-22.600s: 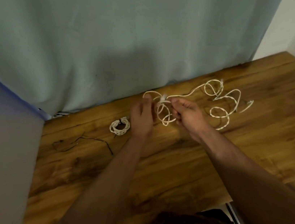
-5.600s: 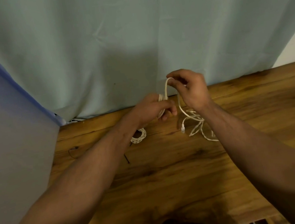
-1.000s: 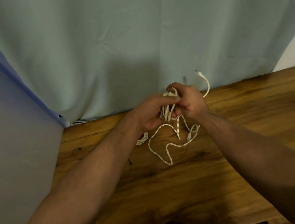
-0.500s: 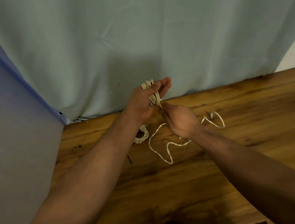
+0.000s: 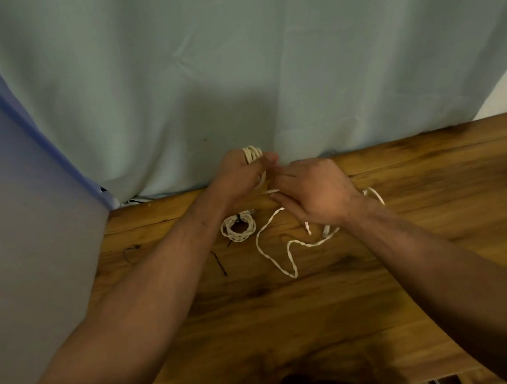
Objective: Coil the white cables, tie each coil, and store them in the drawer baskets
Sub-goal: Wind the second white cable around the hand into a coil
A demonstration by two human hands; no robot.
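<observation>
Holds several wraps of the white braided cable (image 5: 252, 153) round the curled fingers of left grip (image 5: 242, 178), raised over the back edge of the brown wooden counter (image 5: 330, 327); pinches the running strand in right grip (image 5: 315, 198), brought up beside left from lower down half a second ago. Reads as another turn going on, with loose tail left on the counter, so coiling unfinished, tying and drawer baskets to come. Leaves the first tied white coil (image 5: 238, 228) flat by left wrist, thin black ties (image 5: 220, 263) near.
</observation>
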